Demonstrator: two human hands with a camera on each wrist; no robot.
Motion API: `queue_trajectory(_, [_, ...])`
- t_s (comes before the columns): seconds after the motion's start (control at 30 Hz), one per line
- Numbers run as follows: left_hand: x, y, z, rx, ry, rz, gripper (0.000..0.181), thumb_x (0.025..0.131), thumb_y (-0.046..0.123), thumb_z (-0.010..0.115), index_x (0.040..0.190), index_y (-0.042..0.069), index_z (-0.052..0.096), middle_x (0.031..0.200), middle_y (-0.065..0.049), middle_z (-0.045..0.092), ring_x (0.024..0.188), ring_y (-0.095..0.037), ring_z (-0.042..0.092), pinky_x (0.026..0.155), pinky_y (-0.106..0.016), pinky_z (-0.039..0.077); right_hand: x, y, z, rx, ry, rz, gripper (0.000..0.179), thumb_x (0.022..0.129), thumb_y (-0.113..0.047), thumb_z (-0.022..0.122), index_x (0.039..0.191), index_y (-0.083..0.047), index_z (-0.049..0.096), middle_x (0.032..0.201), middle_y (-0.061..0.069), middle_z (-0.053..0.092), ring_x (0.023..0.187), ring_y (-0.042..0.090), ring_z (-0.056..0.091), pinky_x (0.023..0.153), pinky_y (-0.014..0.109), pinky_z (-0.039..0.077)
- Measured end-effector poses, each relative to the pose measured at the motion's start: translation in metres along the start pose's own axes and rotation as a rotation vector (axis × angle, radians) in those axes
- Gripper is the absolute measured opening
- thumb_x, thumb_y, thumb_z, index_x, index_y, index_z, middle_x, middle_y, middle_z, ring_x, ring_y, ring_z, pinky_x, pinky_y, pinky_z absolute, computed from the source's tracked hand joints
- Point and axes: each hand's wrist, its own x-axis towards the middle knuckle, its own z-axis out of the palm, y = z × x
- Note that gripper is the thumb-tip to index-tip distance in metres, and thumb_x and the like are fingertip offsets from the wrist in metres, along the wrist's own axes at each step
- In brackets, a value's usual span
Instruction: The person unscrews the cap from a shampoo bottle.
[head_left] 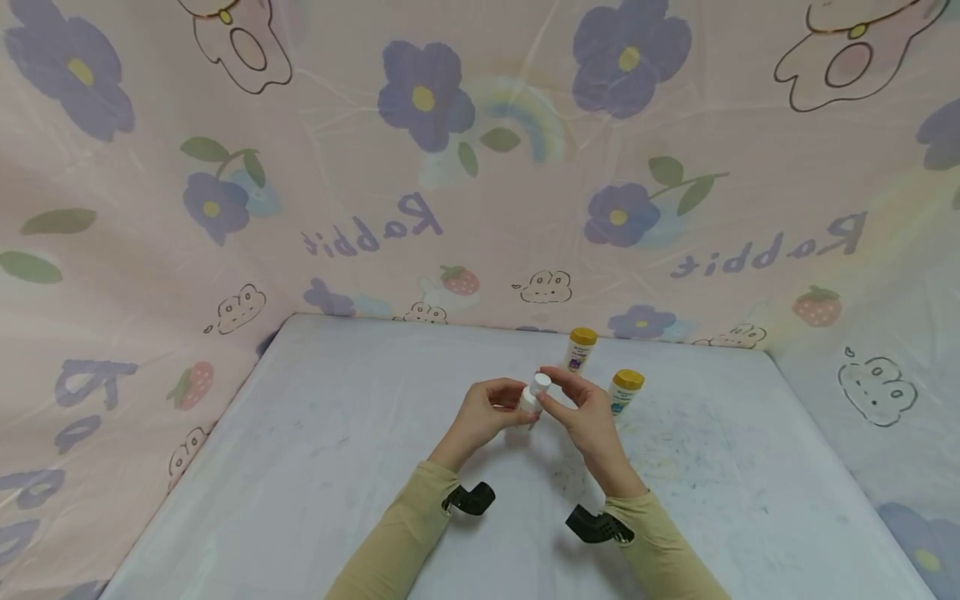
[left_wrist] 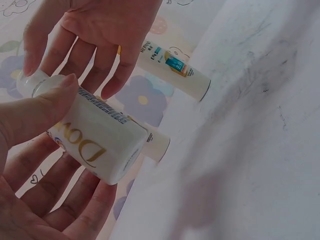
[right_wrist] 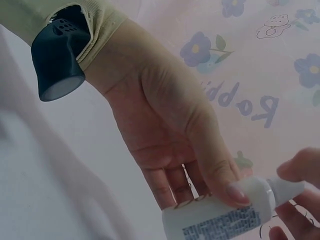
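Observation:
A small white bottle [head_left: 529,402] with gold lettering is held tilted above the table, cap end up. My left hand [head_left: 482,411] grips its body, thumb on the near side and fingers around the back. In the left wrist view the gold letters on the bottle [left_wrist: 105,142] face the camera. My right hand [head_left: 587,414] pinches the white cap [head_left: 541,382] between thumb and fingers. The cap [right_wrist: 287,191] sits on the bottle neck in the right wrist view. Just beyond the right hand stands a yellow-capped white bottle [head_left: 625,393], its lower part partly covered.
Another yellow-capped bottle [head_left: 578,354] stands farther back, near the rear edge of the white table [head_left: 337,467]. A patterned cloth [head_left: 510,217] with flowers and rabbits hangs behind and at both sides. Black wrist cameras [head_left: 600,525] stick out from the sleeves.

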Motion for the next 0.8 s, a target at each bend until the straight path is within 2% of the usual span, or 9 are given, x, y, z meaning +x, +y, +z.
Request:
queue_trajectory(0.07, [0.002,-0.003,0.0,0.002,0.001,0.002,0.035,0.077,0.004,0.08,0.11,0.002,0.068,0.106,-0.011,0.067,0.097,-0.031,0.063,0.077,-0.031,0.055,0.0,0.0,0.001,-0.007,0.004,-0.033,0.044,0.084,-0.012,0.075,0.125,-0.004,0.059,0.127,0.013,0.058,0.125,0.022,0.044,0.108,0.049,0.03])
queue_trajectory(0.17, [0.008,-0.015,0.001,0.004,0.007,0.002,0.037,0.076,0.006,0.081,0.111,0.004,0.068,0.106,-0.009,0.068,0.097,-0.029,0.063,0.078,-0.031,0.055,0.0,0.001,0.003,-0.014,0.028,-0.071,0.047,0.083,-0.011,0.076,0.125,-0.006,0.056,0.125,0.014,0.057,0.121,0.022,0.047,0.109,0.045,0.028])
queue_trajectory(0.3, [0.014,-0.03,0.002,0.008,0.023,-0.004,0.039,0.075,0.01,0.083,0.111,0.01,0.069,0.104,-0.003,0.068,0.095,-0.023,0.063,0.078,-0.03,0.054,0.002,0.002,0.006,-0.009,0.08,-0.079,0.05,0.081,-0.011,0.078,0.123,-0.006,0.052,0.12,0.019,0.057,0.117,0.027,0.05,0.106,0.046,0.028])
queue_trajectory(0.53, [0.013,-0.03,0.003,0.014,0.027,0.009,0.038,0.074,0.015,0.084,0.109,0.012,0.071,0.103,0.002,0.068,0.093,-0.016,0.063,0.079,-0.03,0.054,0.003,0.005,0.011,0.0,0.157,-0.087,0.048,0.078,-0.01,0.081,0.113,0.0,0.052,0.108,0.014,0.055,0.108,0.027,0.049,0.103,0.047,0.03])
queue_trajectory(0.8, [0.012,-0.029,0.004,0.023,0.023,0.009,0.037,0.074,0.016,0.084,0.109,0.013,0.071,0.103,0.004,0.068,0.094,-0.016,0.062,0.079,-0.031,0.054,0.004,0.005,0.013,0.011,0.164,-0.095,0.042,0.078,-0.012,0.081,0.106,0.0,0.053,0.103,0.014,0.053,0.103,0.021,0.048,0.103,0.051,0.03])
